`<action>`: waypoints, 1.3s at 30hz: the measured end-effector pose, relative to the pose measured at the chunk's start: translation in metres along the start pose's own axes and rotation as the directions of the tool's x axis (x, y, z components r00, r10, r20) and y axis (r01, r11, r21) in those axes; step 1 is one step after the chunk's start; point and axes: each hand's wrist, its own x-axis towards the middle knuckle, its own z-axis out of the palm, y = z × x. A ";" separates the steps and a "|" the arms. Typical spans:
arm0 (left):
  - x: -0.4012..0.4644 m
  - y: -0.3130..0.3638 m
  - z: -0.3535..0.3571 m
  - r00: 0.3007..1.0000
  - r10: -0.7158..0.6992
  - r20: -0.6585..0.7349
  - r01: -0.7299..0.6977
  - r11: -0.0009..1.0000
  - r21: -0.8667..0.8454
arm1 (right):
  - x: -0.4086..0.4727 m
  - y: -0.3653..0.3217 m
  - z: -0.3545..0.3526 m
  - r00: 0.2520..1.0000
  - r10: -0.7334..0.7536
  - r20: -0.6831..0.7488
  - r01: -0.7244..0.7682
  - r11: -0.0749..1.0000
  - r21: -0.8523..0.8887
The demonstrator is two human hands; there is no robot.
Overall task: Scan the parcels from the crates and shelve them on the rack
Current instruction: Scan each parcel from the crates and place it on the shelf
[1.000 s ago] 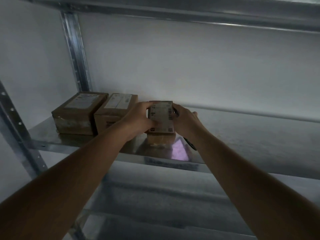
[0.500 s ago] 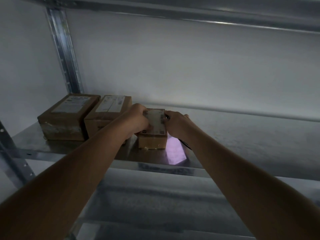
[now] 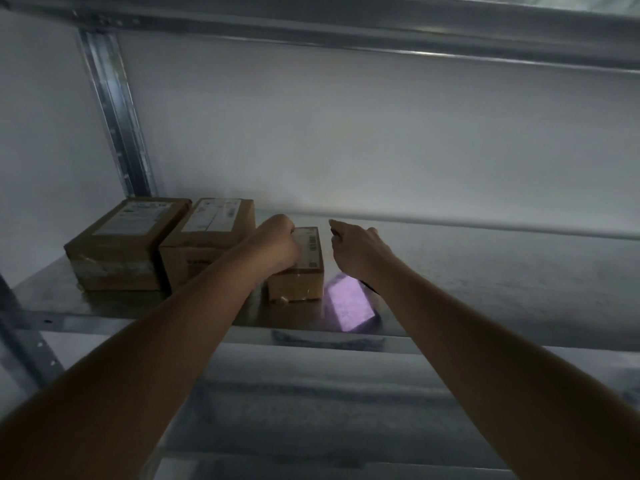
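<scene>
Two parcels sit at the shelf's left end. Just beside them our left hand curls on the small parcel, squaring the row; our right hand, just apart, grips a dark, half-hidden device.

pale grey wall behind, dim light, pinkish-violet glowing patch reflected on the metal surface, blurred grey floor far below

Both arms reach forward; left hand curled, right hand loosely curled (apart).
</scene>
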 end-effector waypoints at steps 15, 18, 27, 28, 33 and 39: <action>-0.067 0.069 0.037 0.797 0.596 0.095 -0.584 0.720 0.375 | -0.149 0.075 -0.060 0.946 0.180 -0.270 -0.245 0.942 -0.230; -0.094 0.101 0.053 0.757 0.640 0.136 -0.636 0.671 0.382 | -0.189 0.103 -0.075 0.922 0.254 -0.291 -0.323 0.921 -0.220; -0.218 0.234 0.142 0.580 0.791 0.195 -0.803 0.516 0.298 | -0.354 0.223 -0.125 0.834 0.412 -0.368 -0.507 0.835 -0.215; -0.237 0.252 0.156 0.568 0.796 0.210 -0.814 0.505 0.288 | -0.377 0.240 -0.130 0.817 0.437 -0.376 -0.534 0.819 -0.208; -0.323 0.339 0.230 0.499 0.811 0.304 -0.865 0.444 0.236 | -0.491 0.318 -0.156 0.735 0.539 -0.411 -0.646 0.741 -0.183; -0.403 0.435 0.303 0.378 0.843 0.383 -0.926 0.350 0.144 | -0.602 0.403 -0.183 0.609 0.663 -0.436 -0.768 0.629 -0.116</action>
